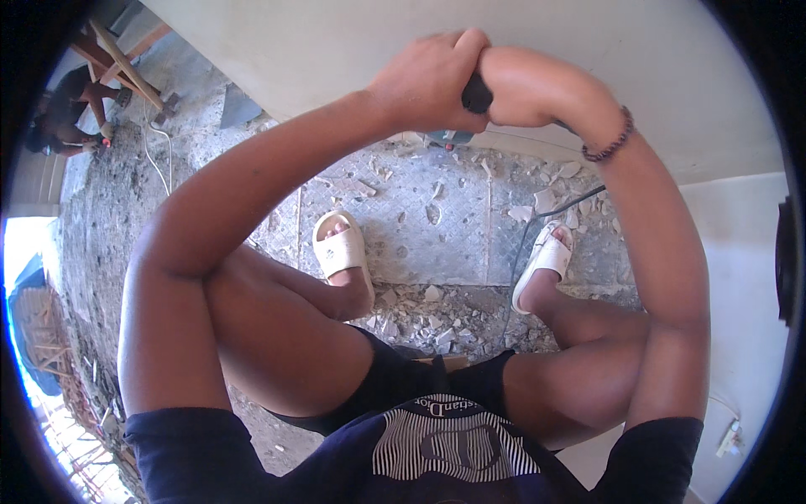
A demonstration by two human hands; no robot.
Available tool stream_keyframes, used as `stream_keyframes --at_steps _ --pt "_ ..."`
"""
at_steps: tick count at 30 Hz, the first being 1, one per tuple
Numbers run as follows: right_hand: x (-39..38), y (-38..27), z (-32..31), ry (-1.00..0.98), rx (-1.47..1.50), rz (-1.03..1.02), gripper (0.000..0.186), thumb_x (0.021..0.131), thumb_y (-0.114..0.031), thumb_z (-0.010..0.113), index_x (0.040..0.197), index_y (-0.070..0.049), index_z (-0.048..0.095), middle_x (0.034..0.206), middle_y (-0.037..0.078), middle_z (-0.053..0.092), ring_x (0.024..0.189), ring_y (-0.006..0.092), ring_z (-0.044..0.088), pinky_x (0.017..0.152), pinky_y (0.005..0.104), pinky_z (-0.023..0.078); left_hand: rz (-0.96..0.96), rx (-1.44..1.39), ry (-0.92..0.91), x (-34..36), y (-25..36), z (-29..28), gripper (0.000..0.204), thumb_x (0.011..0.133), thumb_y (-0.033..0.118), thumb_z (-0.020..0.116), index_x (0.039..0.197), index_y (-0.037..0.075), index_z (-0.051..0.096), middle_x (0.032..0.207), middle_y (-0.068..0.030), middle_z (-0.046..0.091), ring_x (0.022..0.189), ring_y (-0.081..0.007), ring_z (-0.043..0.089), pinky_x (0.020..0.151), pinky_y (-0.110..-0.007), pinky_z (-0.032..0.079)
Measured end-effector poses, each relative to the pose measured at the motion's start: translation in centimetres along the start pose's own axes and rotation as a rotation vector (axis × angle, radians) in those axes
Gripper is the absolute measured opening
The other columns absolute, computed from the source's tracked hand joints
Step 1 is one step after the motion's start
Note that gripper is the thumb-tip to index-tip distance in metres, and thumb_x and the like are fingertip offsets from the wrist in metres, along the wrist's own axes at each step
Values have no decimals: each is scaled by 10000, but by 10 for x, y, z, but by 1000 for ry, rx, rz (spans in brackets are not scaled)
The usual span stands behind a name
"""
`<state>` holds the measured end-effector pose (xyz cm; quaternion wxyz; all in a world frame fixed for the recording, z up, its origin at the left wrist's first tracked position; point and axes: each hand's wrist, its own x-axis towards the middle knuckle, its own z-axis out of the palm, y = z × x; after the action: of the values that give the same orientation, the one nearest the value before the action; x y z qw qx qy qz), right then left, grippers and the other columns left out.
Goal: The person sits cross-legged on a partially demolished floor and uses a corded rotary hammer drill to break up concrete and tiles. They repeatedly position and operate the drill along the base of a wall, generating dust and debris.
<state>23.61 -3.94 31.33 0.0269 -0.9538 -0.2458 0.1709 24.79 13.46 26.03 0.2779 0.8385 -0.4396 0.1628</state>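
Both my arms reach forward, and the hands meet in front of the pale wall. My left hand (pixel 432 80) is closed around a tool with a black grip (pixel 477 94). Pressed up against it, my right hand (pixel 525 88) has its fingers curled around the same tool, a beaded bracelet on that wrist. Below the hands a bit of teal casing (pixel 451 136) shows. The rest of the tool is hidden by my hands, so its exact kind is unclear. A dark cable (pixel 579 199) comes out from behind my right forearm and runs down to the floor.
Broken tile and mortar rubble (pixel 432 323) covers the floor around my sandalled feet. A pale wall (pixel 336 42) stands close ahead, another at the right. Far left, another person (pixel 71 113) crouches near wooden planks (pixel 122 63) and a light cable (pixel 159 151). A plug (pixel 729 437) hangs at lower right.
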Motion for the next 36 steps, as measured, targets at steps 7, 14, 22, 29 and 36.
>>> stream_keyframes --at_steps 7,14,22,29,36 --pt "7 -12 -14 -69 -24 9 307 713 -43 717 1006 47 716 983 253 737 885 390 723 765 429 578 -47 -39 -28 -4 -4 -10 748 644 306 912 1238 83 516 1084 -198 674 1050 -435 659 892 -508 533" --pt "28 -37 -36 39 -37 -124 334 714 -34 706 1035 58 699 991 266 734 906 393 726 777 432 576 -28 11 12 -16 -26 -50 745 637 294 909 1234 66 526 1049 -205 681 1011 -423 673 892 -485 537" --pt "60 -108 -36 33 -42 -233 269 735 -13 685 989 74 700 954 289 719 886 433 712 767 451 577 -50 154 72 -74 -48 -95 692 649 278 884 1208 63 535 1021 -198 684 978 -408 684 879 -465 542" --pt "67 -131 -29 106 -27 -273 206 756 3 681 951 63 711 940 281 721 883 437 710 763 457 585 -69 181 57 -98 -52 -113 662 643 259 874 1181 70 538 996 -184 675 980 -398 678 877 -462 543" --pt "71 -146 -11 60 -23 -230 211 763 11 678 965 57 715 949 279 721 898 424 715 761 461 585 -116 187 63 -121 -53 -105 654 646 250 865 1177 52 537 1004 -172 672 1001 -388 672 893 -472 546"
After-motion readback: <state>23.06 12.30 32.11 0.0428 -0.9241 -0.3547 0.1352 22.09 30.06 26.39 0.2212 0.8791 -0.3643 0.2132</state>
